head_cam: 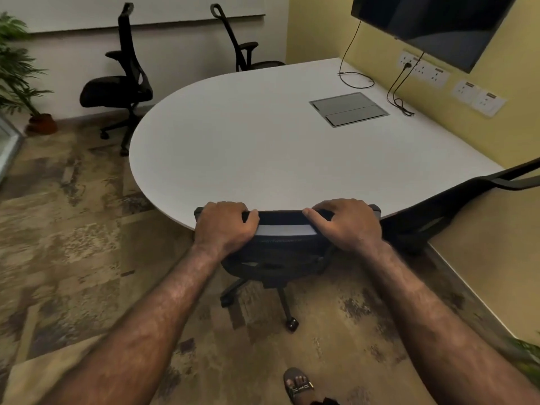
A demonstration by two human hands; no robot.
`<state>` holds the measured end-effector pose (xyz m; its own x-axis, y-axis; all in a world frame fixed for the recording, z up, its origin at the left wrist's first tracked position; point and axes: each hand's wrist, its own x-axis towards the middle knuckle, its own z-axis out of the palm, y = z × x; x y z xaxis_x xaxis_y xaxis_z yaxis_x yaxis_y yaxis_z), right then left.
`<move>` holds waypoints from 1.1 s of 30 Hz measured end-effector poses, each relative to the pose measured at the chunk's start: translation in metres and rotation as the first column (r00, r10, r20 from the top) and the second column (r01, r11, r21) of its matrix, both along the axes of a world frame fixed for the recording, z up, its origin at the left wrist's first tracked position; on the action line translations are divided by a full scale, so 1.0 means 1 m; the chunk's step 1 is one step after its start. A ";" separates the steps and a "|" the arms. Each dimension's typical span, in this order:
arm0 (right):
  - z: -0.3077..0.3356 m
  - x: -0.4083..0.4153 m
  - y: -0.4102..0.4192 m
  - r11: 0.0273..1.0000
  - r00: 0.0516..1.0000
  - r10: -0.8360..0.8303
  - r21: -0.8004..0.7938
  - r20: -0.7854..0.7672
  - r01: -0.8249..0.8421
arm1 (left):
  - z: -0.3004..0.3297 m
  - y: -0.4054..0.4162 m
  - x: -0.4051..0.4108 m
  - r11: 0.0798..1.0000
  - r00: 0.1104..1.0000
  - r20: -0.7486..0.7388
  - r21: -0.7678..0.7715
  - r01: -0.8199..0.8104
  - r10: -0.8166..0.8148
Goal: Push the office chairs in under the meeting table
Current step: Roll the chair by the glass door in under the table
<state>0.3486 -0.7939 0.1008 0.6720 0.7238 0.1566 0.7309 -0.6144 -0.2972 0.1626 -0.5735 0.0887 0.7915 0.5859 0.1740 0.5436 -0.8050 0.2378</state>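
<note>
A black mesh office chair (280,252) stands at the near edge of the white meeting table (263,147), its backrest top touching the table rim and its seat under the tabletop. My left hand (225,226) grips the left end of the backrest top. My right hand (347,223) grips the right end. A second black chair (117,89) stands clear of the table at the far left, turned sideways. A third chair (242,51) sits at the far side with its seat partly behind the tabletop. Part of another chair (455,206) shows at the right edge.
A grey cable box lid (347,109) is set into the tabletop. Black cables (394,92) run from wall sockets (423,68) under a dark screen (432,21). A potted plant (23,83) stands at the far left. My sandalled foot (298,384) is on the patterned carpet.
</note>
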 end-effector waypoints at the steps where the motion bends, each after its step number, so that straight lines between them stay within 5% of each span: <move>1: 0.000 0.002 -0.001 1.000 1.000 -0.008 -0.007 -0.003 0.008 | 0.001 -0.002 0.002 1.000 1.000 -0.004 -0.003 0.013 -0.013; 18: 0.001 0.005 -0.005 0.999 0.998 -0.051 -0.004 0.021 0.051 | 0.008 -0.017 0.003 1.000 1.000 0.007 -0.029 0.007 -0.007; 33: 0.024 -0.017 -0.003 1.000 0.996 0.010 0.030 -0.092 -0.007 | 0.009 -0.019 -0.033 0.998 0.929 0.367 -0.062 -0.032 0.052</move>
<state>0.3315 -0.7967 0.1248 0.6785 0.7254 0.1155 0.7046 -0.5983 -0.3815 0.1294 -0.5921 0.0976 0.6522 0.6338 0.4158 0.4423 -0.7637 0.4702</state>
